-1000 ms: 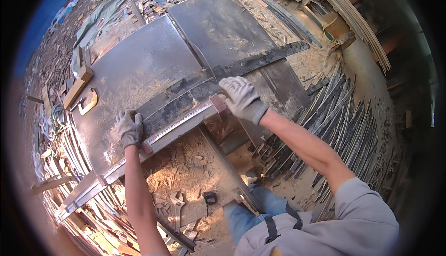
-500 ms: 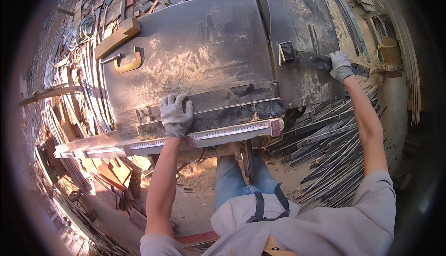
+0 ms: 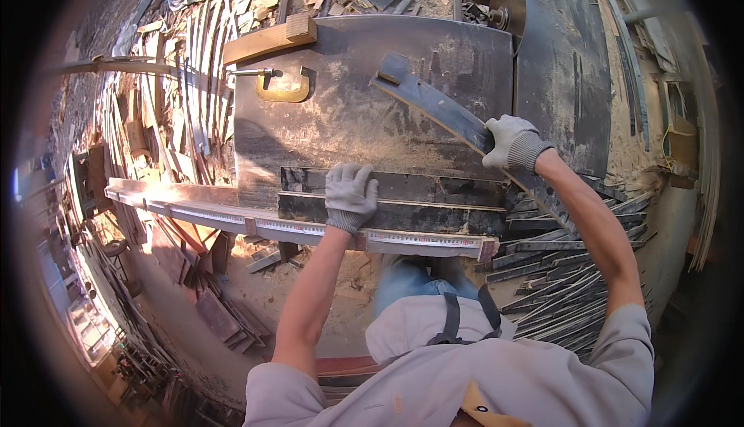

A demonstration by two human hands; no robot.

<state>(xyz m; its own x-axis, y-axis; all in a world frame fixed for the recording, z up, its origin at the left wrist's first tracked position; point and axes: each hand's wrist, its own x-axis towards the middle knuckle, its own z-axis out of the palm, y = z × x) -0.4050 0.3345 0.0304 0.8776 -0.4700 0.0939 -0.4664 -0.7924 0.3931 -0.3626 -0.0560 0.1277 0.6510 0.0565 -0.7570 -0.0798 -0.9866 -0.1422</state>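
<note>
- The left hand (image 3: 350, 194), in a grey work glove, lies palm down with its fingers spread across two dark strips (image 3: 403, 202) that rest side by side along the near edge of the table (image 3: 349, 117).
- The right hand (image 3: 513, 142), gloved the same way, is closed around a long dark plank (image 3: 442, 109), gripping it near the middle of its length.
- The plank lies slantwise over the dusty metal table top, its far end pointing up and to the left, its near end running down past the table's right edge toward a heap of dark slats (image 3: 566, 272) on the ground.
- A pale ruled rail (image 3: 310, 229) runs along the front of the table, just below the left hand.
- A round saw blade (image 3: 508, 1) stands up through the table at its far side.
- A brass-coloured handle (image 3: 285, 86) and a wooden block (image 3: 271, 38) sit at the table's far left corner.
- Offcuts and sawdust cover the floor (image 3: 256, 295) around the table.
</note>
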